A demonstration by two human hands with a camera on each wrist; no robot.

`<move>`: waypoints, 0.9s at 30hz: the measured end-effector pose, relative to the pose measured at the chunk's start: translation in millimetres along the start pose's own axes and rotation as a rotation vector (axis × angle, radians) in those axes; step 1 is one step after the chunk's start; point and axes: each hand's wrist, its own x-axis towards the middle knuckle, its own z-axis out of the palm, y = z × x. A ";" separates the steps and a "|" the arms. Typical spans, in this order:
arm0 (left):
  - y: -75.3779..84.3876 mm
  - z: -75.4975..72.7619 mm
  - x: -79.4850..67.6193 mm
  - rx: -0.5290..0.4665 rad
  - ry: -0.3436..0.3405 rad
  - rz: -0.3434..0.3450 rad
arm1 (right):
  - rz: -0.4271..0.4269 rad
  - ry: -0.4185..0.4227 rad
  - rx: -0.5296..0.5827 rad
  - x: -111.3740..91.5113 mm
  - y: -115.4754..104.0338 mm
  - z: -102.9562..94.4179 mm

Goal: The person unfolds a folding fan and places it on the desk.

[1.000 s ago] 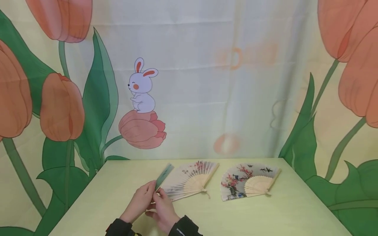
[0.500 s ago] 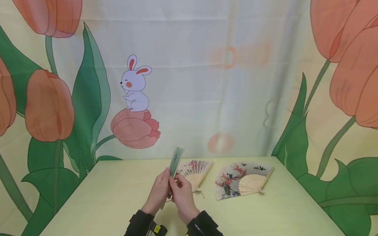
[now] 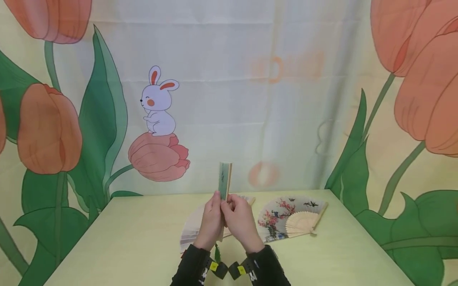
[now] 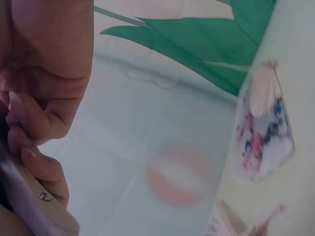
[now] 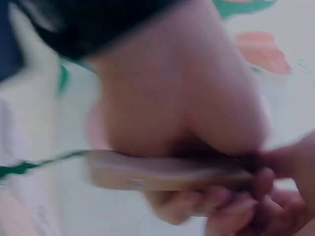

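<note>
A folded hand fan [image 3: 223,178] with a green leaf and pale wooden outer ribs stands nearly upright above the table in the head view. My left hand [image 3: 210,220] grips its lower part from the left. On the other side, my right hand [image 3: 240,218] pinches it, thumbs close together. A green tassel [image 3: 217,253] hangs below. The riveted wooden end of the fan [image 5: 142,172] shows in the right wrist view, blurred, with curled fingers beneath it. The left wrist view catches the same rivet end at its lower left. My hands hide the fan's middle.
Behind my hands a spread pale fan [image 3: 191,228] lies on the yellow-green table [image 3: 136,246], partly covered. To the right rests another spread fan [image 3: 279,214] with red blossoms. A printed curtain [image 3: 214,99] with tulips and a rabbit closes off the back.
Both hands have lifted the folded fan off to the right and toward the middle. It has turned from slanting to nearly upright. The head view has shifted slightly; the spread fans stay put.
</note>
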 end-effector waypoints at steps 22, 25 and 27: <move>-0.4 30.4 18.3 0.402 -0.066 0.139 | 0.022 -0.202 -0.038 7.2 -2.4 -69.7; -1.3 32.5 17.0 0.483 -0.035 0.192 | 0.022 -0.225 -0.036 8.9 1.8 -74.7; -2.6 32.8 17.3 0.530 -0.028 0.229 | 0.019 -0.217 -0.067 10.6 3.8 -76.6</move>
